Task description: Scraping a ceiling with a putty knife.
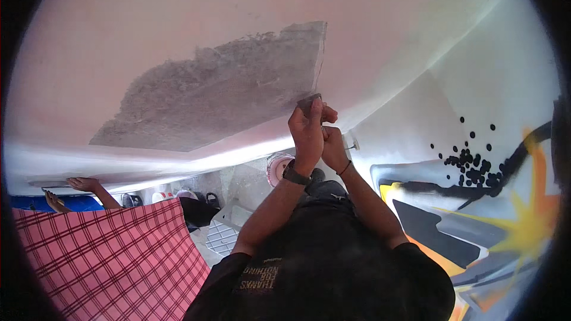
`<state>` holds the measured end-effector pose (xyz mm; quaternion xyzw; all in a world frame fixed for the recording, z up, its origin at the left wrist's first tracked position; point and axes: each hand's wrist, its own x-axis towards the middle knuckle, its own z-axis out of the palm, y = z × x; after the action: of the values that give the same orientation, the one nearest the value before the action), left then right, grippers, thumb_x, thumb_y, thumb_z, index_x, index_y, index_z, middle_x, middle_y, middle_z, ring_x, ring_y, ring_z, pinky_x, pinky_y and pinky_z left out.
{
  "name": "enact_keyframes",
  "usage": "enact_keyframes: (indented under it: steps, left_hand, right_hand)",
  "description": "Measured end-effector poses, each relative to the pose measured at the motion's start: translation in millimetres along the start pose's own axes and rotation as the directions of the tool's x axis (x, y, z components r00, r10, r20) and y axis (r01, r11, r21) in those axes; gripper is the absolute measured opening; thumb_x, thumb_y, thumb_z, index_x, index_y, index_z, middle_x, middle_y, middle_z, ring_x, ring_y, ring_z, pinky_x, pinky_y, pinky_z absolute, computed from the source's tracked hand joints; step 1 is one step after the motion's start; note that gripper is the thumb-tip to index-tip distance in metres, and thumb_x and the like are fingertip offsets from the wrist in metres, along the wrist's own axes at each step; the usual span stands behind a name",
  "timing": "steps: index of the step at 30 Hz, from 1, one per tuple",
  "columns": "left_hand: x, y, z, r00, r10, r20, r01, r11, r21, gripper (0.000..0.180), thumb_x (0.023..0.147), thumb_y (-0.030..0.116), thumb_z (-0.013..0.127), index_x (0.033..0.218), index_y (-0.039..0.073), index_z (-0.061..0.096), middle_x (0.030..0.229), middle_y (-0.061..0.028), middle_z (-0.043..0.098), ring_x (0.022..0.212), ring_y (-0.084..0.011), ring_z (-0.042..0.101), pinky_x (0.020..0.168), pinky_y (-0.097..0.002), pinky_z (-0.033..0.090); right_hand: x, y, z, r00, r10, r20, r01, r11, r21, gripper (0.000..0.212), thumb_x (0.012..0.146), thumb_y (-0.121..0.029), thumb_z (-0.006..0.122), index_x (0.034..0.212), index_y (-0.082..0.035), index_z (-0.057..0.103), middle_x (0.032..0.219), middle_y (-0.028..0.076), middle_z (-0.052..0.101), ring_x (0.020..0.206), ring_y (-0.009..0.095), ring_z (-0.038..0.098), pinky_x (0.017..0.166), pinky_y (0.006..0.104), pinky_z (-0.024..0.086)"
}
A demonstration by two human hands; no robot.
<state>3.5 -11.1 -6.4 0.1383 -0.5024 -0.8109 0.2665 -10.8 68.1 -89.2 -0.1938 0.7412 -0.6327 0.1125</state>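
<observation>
My left hand (307, 134) is raised to the wall, thumb up, its fingers closed on a small dark flat piece (307, 104) that looks like a scraper blade. The piece meets the wall at the lower right corner of a rough grey patch (220, 95). Pale pinkish wall (178, 12) surrounds that patch. Just below and to the right, my right hand (334, 147) is closed, close against the left one. Whatever its fingers grip is mostly hidden. A dark watch (295, 173) is on my left wrist.
At the left, a co-worker in a pink checked shirt (107, 255) has both hands (84, 184) up at the same wall. Below stand a pinkish bucket (278, 169) and a white slatted crate (226, 232). A painted wall (505, 214) rises close on the right.
</observation>
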Motion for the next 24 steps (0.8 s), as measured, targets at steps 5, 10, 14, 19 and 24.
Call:
enact_keyframes:
  steps: [5, 10, 14, 19, 24]
  left_hand:
    - [-4.2, 1.6, 5.6, 0.999, -0.034, 0.023, 0.034, 0.999, -0.008, 0.023, 0.100, 0.023, 0.051, 0.096, 0.001, 0.056, 0.082, -0.0108, 0.067, 0.070, -0.0170, 0.066, 0.063, -0.0287, 0.054]
    - [-13.0, 10.0, 9.3, 0.994, -0.114, 0.003, 0.114, 0.992, -0.052, 0.028, 0.101, 0.027, 0.050, 0.089, 0.002, 0.056, 0.071, -0.0055, 0.060, 0.057, -0.0107, 0.055, 0.051, -0.0247, 0.045]
    - [-19.5, -3.6, 15.1, 0.993, -0.093, -0.073, 0.097, 0.994, 0.057, 0.033, 0.101, 0.031, 0.050, 0.084, 0.004, 0.055, 0.062, -0.0005, 0.049, 0.049, -0.0066, 0.041, 0.043, -0.0233, 0.032]
    - [-19.3, -19.1, 10.2, 0.992, -0.055, -0.116, 0.057, 0.998, 0.017, 0.032, 0.101, 0.030, 0.050, 0.084, 0.003, 0.055, 0.060, -0.0010, 0.050, 0.048, -0.0071, 0.043, 0.043, -0.0224, 0.033]
    - [-16.8, -26.6, 14.7, 0.991, -0.005, -0.135, 0.003, 1.000, -0.017, 0.032, 0.101, 0.029, 0.049, 0.084, 0.003, 0.055, 0.060, -0.0012, 0.051, 0.047, -0.0072, 0.043, 0.042, -0.0222, 0.033]
  right_hand:
    - [1.5, -10.1, -12.9, 0.983, 0.139, 0.118, -0.144, 0.989, 0.039, 0.021, 0.082, -0.008, 0.061, 0.066, 0.005, 0.056, 0.057, 0.004, 0.055, 0.061, 0.006, 0.046, 0.051, 0.0316, 0.038]
    - [-6.0, -22.9, -21.2, 0.987, 0.092, 0.135, -0.097, 0.995, 0.035, 0.019, 0.082, -0.008, 0.061, 0.068, 0.005, 0.059, 0.059, 0.005, 0.058, 0.062, 0.006, 0.049, 0.053, 0.0311, 0.042]
    - [-9.1, -4.8, -22.7, 0.970, 0.147, 0.192, -0.167, 0.981, 0.095, 0.020, 0.083, -0.010, 0.061, 0.070, 0.005, 0.060, 0.062, 0.012, 0.061, 0.063, 0.010, 0.055, 0.054, 0.0328, 0.044]
    - [-1.7, 7.3, -23.9, 0.966, 0.093, 0.240, -0.075, 0.993, -0.087, 0.020, 0.084, -0.011, 0.061, 0.072, 0.005, 0.060, 0.066, 0.018, 0.064, 0.066, 0.024, 0.065, 0.056, 0.0372, 0.047]
    - [0.4, 4.5, -16.8, 0.992, -0.114, 0.045, 0.112, 0.993, 0.041, 0.022, 0.085, -0.014, 0.060, 0.073, 0.004, 0.061, 0.068, 0.021, 0.064, 0.067, 0.031, 0.067, 0.057, 0.0404, 0.049]
